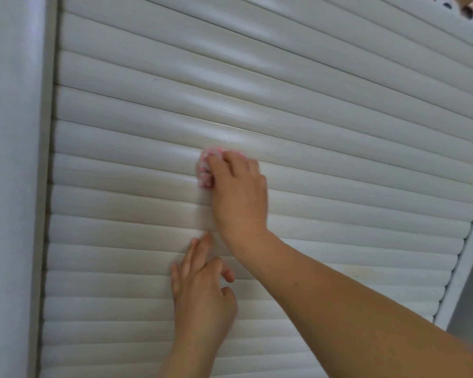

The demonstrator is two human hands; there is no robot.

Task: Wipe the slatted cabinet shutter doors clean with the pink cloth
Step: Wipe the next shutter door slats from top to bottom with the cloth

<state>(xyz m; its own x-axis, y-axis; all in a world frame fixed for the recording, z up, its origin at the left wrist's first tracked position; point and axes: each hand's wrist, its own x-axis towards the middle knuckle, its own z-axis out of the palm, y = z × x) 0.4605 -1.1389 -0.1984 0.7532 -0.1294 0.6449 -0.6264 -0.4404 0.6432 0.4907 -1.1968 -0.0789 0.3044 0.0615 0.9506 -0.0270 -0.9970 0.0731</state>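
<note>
White slatted shutter door across nearly the whole view, rounded slats running slightly downhill to the right, glossy glare on the middle slats. Right hand reaching up and across from lower right, grip clenched around a bunched pink cloth, pressing it against a slat near the centre of the door; only a small pink-and-white wad showing past the fingertips on the hand's left side. Left hand just below the right wrist, grip released, straight fingers laid flat on the slats and pointing upward, thumb bent out to the right. White door frame along the right edge of the slats. Pale grey wall on the left, meeting the door at a vertical strip.
</note>
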